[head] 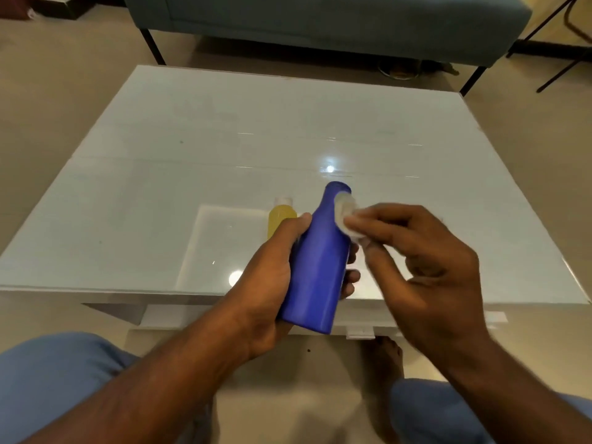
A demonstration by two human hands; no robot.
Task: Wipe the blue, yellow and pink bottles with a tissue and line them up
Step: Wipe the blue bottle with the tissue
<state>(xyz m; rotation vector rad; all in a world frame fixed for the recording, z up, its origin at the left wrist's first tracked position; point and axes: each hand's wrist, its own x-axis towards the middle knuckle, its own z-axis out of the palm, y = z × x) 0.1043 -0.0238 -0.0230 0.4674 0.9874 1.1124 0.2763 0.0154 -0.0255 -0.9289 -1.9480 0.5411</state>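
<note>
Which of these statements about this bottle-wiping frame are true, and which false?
1. The left hand grips the blue plastic bottle. True.
2. The right hand is empty. False: it pinches a white tissue against the bottle's neck.
3. The yellow bottle with a white cap stands on the glossy white table. True.
4. The blue bottle rests on the table. False: it is held off the surface.

Tissue [346, 216] against held blue bottle [315, 264]
</note>
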